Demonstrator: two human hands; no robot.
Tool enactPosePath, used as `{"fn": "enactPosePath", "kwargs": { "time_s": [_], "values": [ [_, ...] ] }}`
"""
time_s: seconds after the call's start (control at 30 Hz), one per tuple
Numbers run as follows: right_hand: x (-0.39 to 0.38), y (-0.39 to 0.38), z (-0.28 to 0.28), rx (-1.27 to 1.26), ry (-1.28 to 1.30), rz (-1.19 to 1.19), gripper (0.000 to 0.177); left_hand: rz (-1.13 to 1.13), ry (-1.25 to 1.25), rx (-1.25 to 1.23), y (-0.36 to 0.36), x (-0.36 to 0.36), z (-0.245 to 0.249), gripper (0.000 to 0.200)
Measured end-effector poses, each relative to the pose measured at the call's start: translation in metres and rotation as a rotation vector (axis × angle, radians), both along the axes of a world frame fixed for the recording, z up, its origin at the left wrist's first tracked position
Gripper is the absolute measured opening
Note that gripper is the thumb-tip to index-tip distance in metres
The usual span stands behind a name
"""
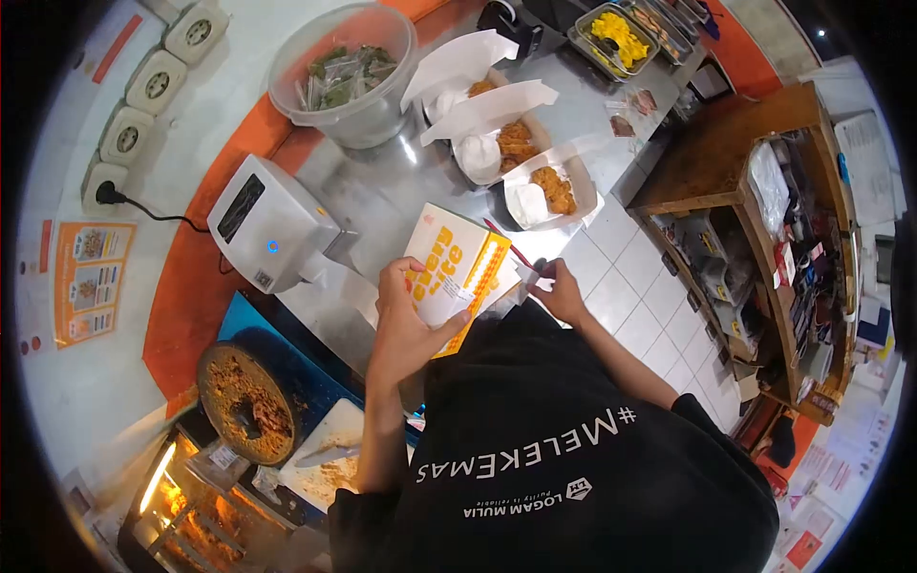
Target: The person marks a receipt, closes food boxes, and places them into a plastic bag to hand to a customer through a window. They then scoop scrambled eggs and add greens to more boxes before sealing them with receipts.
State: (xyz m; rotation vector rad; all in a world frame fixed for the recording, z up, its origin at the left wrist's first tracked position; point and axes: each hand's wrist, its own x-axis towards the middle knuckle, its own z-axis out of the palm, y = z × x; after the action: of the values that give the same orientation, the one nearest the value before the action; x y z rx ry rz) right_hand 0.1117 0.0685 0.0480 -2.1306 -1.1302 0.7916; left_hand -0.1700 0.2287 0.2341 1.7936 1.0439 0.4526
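Note:
My left hand (401,320) grips a folded cardboard food box (444,263), white with yellow-orange lettering and a patterned yellow side. The thumb lies over its front, with the fingers along the left edge. At the box's right side, my right hand (561,292) is closed in a pinch around a slim red item with a dark end (542,267), whose kind I cannot make out. A bit of white paper or label (525,274) shows beside those fingers. Just beyond, an open takeaway box (544,196) contains rice and fried chicken. Two similar open boxes (497,148) stand behind it.
A clear tub (287,95) of bagged greens and a white label printer (272,224) stand on the steel counter. To the lower left are a pan of minced food (246,401), a cutting board with a knife (330,454) and a glowing food warmer (191,516). Wooden shelving (735,172) stands right.

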Motion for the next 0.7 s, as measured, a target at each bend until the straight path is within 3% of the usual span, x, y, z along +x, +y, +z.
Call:
{"fn": "enactPosePath", "kwargs": {
  "time_s": [0.03, 0.13, 0.2, 0.27, 0.3, 0.4, 0.5, 0.53, 0.6, 0.7],
  "values": [
    [-0.002, -0.002, -0.008, 0.001, 0.187, -0.096, 0.050, 0.013, 0.042, 0.050, -0.006, 0.006, 0.002, 0.078],
    [0.005, -0.003, -0.015, -0.008, 0.406, -0.096, 0.053, 0.041, 0.117, 0.124, -0.020, 0.014, 0.003, 0.078],
    [0.019, -0.007, 0.010, -0.190, 0.792, -0.133, 0.062, 0.063, 0.125, 0.123, -0.026, 0.014, 0.003, 0.078],
    [0.038, -0.005, 0.035, -0.316, 1.026, 0.026, 0.065, 0.098, 0.111, 0.086, -0.032, 0.011, 0.004, 0.078],
    [0.043, -0.002, 0.061, -0.370, 0.974, 0.090, 0.062, 0.115, 0.083, 0.073, -0.034, 0.009, 0.005, 0.078],
    [0.054, -0.001, 0.114, -0.215, 0.603, 0.221, 0.058, 0.177, 0.032, 0.076, -0.038, 0.003, 0.014, 0.078],
    [0.028, 0.016, 0.165, 0.282, 0.647, 0.111, 0.049, 0.235, 0.041, 0.169, -0.043, 0.002, 0.037, 0.080],
    [0.019, 0.022, 0.169, 0.442, 0.696, 0.061, 0.047, 0.243, 0.026, 0.206, -0.043, 0.003, 0.043, 0.082],
    [0.004, 0.037, 0.162, 0.426, 0.908, 0.063, 0.040, 0.251, 0.040, 0.298, -0.045, 0.007, 0.051, 0.083],
    [-0.016, 0.040, 0.098, 0.242, 0.653, 0.123, 0.036, 0.210, 0.161, 0.446, -0.048, 0.027, 0.056, 0.079]
  ]
}}
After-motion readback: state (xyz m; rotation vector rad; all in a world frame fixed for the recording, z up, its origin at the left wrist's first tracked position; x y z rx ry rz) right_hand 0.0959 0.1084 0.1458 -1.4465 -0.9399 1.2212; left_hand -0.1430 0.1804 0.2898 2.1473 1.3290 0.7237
